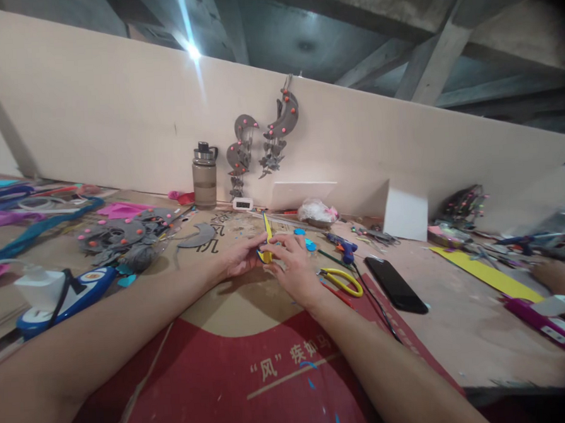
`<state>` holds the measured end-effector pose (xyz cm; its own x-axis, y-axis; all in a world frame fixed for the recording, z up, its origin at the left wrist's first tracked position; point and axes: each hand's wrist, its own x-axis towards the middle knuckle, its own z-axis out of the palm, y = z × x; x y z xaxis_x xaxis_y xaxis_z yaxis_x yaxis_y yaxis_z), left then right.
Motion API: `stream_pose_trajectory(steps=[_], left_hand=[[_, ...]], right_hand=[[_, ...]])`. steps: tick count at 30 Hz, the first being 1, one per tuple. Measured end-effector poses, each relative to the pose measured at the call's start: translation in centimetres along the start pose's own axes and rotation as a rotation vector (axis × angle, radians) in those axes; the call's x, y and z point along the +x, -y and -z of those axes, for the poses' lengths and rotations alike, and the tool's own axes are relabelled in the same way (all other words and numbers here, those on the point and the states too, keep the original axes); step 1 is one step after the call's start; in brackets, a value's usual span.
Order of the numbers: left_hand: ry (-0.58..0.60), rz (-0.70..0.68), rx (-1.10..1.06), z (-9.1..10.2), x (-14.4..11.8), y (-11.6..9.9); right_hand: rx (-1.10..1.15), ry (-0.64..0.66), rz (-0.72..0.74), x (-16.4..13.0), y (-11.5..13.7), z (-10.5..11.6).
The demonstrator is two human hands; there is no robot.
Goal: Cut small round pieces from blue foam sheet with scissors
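Head view: at frame center, left hand (241, 256) and right hand (292, 261) both pinched a partly folded yellow strip (267, 241); scissors (343, 280) lay just right, unused.

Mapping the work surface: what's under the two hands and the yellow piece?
A flattened cardboard sheet, tan with a red printed band and white characters, lies under the left hand, right hand and yellow piece. The table beneath it is covered there.

Open cardboard (252, 364) nearer than the yellow scissors (341, 280), free for passage. Right of the scissors, blocked by a black phone (395, 284) and a cable; just beyond them, by a blue glue gun (342, 246). Far left, crowded with grey foam cutouts (123, 235) and a charger (40, 288).
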<state>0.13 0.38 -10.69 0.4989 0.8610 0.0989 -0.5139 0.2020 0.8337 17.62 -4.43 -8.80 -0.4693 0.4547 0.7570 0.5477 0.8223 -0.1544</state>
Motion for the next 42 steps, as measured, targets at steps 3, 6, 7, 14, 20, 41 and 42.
stream_pose_trajectory(steps=[3,6,7,14,20,41,42], left_hand=[[0.012,-0.006,0.005,-0.1,0.0,0.0],[0.06,0.019,0.019,-0.1,0.2,0.0],[0.073,0.024,0.022,0.0,0.2,-0.1],[0.204,0.213,0.07,-0.1,-0.7,-0.6],[0.429,0.378,0.135,0.0,-1.2,-0.5],[0.045,-0.049,0.321,-1.3,-0.6,1.1],[0.018,-0.076,0.358,-1.2,-0.5,1.2]], right_hand=[[-0.01,0.018,0.0,0.0,0.3,0.1],[0.031,0.017,-0.006,0.0,0.6,0.2],[0.06,0.004,-0.019,0.1,0.6,0.3],[0.486,-0.275,-0.584,0.4,-0.5,0.1],[0.998,-0.109,-0.723,0.9,-0.7,-0.3],[0.89,-0.435,-0.933,0.7,-1.9,-0.5],[0.872,-0.411,-0.925,0.8,-1.8,-0.6]])
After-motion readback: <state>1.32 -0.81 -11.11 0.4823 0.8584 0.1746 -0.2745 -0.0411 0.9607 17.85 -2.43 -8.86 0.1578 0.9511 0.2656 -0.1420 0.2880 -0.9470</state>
